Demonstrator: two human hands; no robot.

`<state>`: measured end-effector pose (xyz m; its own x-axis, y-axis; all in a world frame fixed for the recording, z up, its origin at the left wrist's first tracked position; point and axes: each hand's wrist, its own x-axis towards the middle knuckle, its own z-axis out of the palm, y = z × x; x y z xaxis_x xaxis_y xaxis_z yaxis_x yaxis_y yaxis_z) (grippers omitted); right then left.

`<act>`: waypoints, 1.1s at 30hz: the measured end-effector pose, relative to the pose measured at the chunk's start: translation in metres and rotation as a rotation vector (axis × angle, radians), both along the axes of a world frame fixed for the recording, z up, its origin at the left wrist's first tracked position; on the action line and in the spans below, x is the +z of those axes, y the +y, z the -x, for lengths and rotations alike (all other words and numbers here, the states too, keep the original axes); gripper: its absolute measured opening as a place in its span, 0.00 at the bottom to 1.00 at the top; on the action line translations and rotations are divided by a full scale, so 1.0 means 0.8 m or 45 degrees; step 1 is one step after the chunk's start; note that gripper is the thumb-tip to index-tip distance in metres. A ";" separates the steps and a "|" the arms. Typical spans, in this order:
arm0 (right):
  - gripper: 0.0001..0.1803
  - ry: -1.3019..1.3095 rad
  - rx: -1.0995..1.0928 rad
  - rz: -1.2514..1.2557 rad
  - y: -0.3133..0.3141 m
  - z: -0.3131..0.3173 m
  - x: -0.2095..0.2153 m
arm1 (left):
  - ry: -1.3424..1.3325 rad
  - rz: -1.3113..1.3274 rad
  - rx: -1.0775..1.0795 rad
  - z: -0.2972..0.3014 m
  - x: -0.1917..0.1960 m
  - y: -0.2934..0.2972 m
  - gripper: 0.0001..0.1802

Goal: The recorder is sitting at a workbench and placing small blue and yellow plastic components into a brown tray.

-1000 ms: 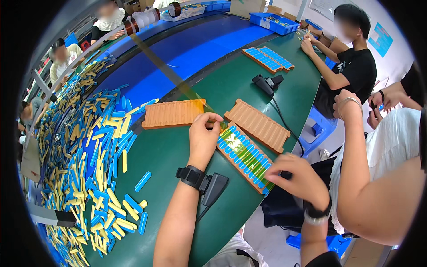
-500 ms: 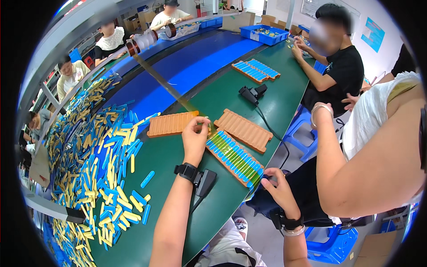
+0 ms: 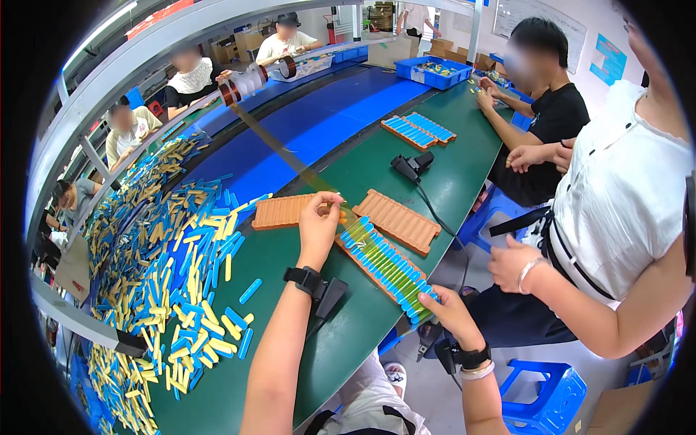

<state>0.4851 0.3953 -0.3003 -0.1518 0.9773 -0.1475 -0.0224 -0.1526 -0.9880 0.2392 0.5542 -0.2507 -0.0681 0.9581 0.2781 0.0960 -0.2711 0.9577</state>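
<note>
Pinching the edge of see-through yellow tape with the left hand, by the far end of a brown tray lined with blue sticks, on the green table, just beside a grooved tray. Touching the nearest sticks with the right hand, fingers bent; cannot tell if gripping tape.

I record a single upright fisheye view, taken from head height above the near edge of the green table. It faces down and forward, reaching along the table to its far end. The left hand and right hand, by the table's near edge, sit close; the far end lies well away.
</note>
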 end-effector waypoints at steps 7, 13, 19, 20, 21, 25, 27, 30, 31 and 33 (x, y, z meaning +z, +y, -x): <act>0.14 -0.071 -0.020 0.012 0.006 0.001 0.004 | 0.095 -0.015 0.051 0.009 -0.017 0.012 0.04; 0.12 -0.646 -0.378 -0.194 -0.004 0.013 0.007 | 0.419 0.085 0.020 0.022 -0.041 0.018 0.08; 0.09 -0.886 -0.278 -0.749 0.047 0.043 0.080 | 0.474 0.080 -0.016 0.025 -0.047 0.023 0.11; 0.07 -0.888 -0.066 -0.890 0.061 0.053 0.088 | 0.502 0.070 -0.006 0.026 -0.051 0.026 0.11; 0.07 -0.883 -0.054 -0.890 0.080 0.067 0.089 | 0.533 0.064 0.015 0.032 -0.057 0.027 0.12; 0.06 -1.070 0.186 -0.927 0.145 0.077 0.071 | 0.417 0.074 -0.011 0.021 -0.057 0.025 0.12; 0.07 -1.200 0.273 -0.939 0.163 0.081 0.066 | 0.312 0.002 -0.013 0.019 -0.057 0.020 0.12; 0.06 -1.296 0.289 -0.965 0.162 0.083 0.069 | 0.254 0.019 -0.028 0.021 -0.059 0.017 0.12; 0.06 -1.299 0.312 -0.962 0.162 0.083 0.072 | 0.367 0.013 -0.029 0.024 -0.058 0.016 0.12; 0.06 -1.240 0.331 -1.102 0.164 0.083 0.076 | 0.352 0.024 -0.016 0.027 -0.056 0.017 0.12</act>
<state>0.4184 0.5267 -0.2394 -0.5351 0.7694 0.3489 0.6793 0.6374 -0.3637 0.2178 0.5676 -0.2958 0.0196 0.9636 0.2667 0.3511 -0.2565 0.9005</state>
